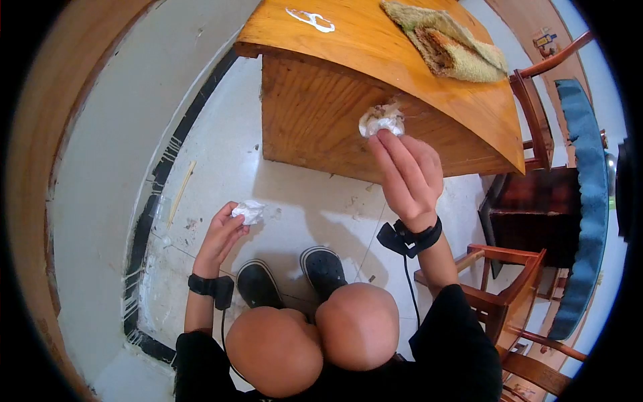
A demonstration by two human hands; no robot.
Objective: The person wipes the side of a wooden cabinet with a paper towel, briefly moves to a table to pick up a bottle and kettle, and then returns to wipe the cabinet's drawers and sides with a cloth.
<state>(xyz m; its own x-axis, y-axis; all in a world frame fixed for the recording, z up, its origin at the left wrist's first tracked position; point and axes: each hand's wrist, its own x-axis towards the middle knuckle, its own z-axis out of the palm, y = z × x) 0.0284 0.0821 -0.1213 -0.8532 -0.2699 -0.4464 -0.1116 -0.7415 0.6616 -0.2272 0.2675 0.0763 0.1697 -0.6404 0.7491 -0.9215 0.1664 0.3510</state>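
The right hand has its fingers stretched forward and drawn together at the tips, gripping a crumpled white wad at the side panel of a wooden table. Held by the fingertips, the wad keeps the palm off the wood, which probably lets its soft face follow the surface; whether it is pressed hard cannot be told. Around the wad's upper edge is a brownish, rough-looking patch, partly covered by it.

The left hand is closed in a light pinch on a smaller white wad, thumb and fingers around its near edge. It is held above the tiled floor, apart from the table, perhaps to keep it ready and out of the other hand's way. So there are 2 white pieces in view, 1 in each hand (paper or thin cloth, hard to say which).

On the tabletop, near its left end, lies a looping white smear, in easy reach from this low position. A folded, yellowish towel lies farther right, along the curved front edge and close above the panel, likely put there to be handy.

The person's 2 bent knees are below, with dark shoes on the floor. A wooden chair stands at the right, near a blue cloth with a wavy edge.
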